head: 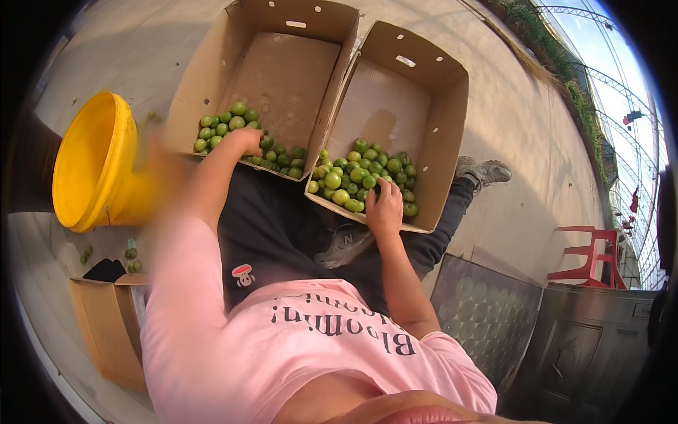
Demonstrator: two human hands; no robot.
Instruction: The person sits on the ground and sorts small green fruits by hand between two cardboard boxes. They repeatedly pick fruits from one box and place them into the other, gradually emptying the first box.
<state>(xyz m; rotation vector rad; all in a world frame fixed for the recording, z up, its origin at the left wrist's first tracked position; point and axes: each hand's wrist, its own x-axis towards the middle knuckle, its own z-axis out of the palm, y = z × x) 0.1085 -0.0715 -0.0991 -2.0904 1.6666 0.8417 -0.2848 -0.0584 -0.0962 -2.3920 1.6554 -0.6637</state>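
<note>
Two cardboard boxes lie side by side before me, touching along their long walls. In the left box [286,74], round green fruits [237,123] like unripe tomatoes are heaped at the near end. My left hand [248,141] reaches over the near wall, its fingers curled down among them; what they touch is hidden. In the right box [442,122], more such fruits [358,175] lie at the near end, some paler and some darker green. My right hand [385,208] rests on this heap, its fingertips bent around a dark green fruit; whether they grip it is unclear.
A yellow bucket [87,159] leans at the left, partly blurred. Below it are loose fruits [132,259] on the floor and an open carton [103,323]. My shoe [344,246] is under the boxes. At the right are a red plastic chair [588,257] and a dark panelled object [577,339].
</note>
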